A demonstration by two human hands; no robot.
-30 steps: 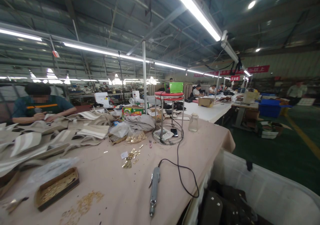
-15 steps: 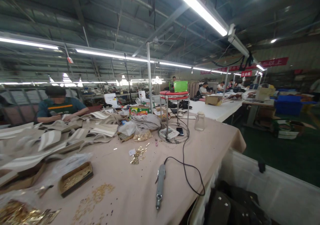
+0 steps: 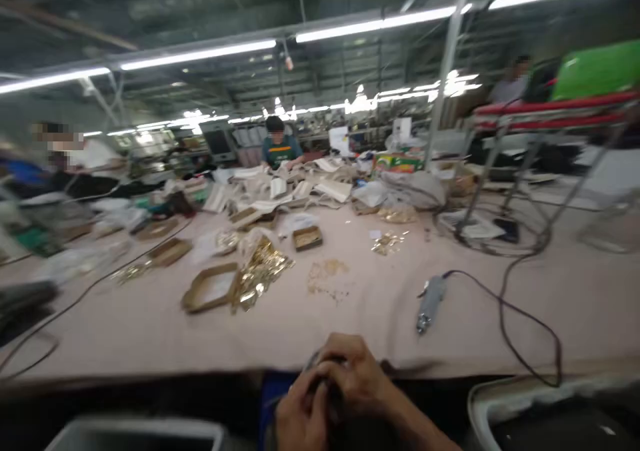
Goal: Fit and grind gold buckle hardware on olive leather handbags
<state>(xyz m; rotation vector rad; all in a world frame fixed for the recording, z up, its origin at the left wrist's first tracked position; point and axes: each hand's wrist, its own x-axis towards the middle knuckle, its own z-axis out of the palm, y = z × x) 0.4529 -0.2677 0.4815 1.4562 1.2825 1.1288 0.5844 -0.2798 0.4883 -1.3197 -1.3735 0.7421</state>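
My two hands meet at the bottom middle, just below the near edge of the table (image 3: pixel 350 317). My right hand (image 3: pixel 353 374) curls over the top and my left hand (image 3: pixel 300 414) closes from below. Both are wrapped round a small dark thing (image 3: pixel 327 397) that I cannot make out. An electric screwdriver (image 3: pixel 429 301) with a black cord (image 3: pixel 505 291) lies on the pinkish cloth to the upper right of my hands. A heap of gold metal pieces (image 3: pixel 260 274) in clear bags lies to the upper left, beside an open cardboard box (image 3: pixel 207 291).
A small box of fittings (image 3: pixel 307 237) and scattered gold bits (image 3: pixel 325 271) lie mid-table. Pale bag panels (image 3: pixel 285 187) pile up at the far side, where a person in green (image 3: pixel 278 144) sits. A red-topped stool (image 3: pixel 545 111) stands on the table at right. A white bin rim (image 3: pixel 525 397) shows bottom right.
The view has swung left and down. My hands, unseen before, now show at the bottom edge, closed together. The screwdriver and the stool have shifted to the right of the picture.
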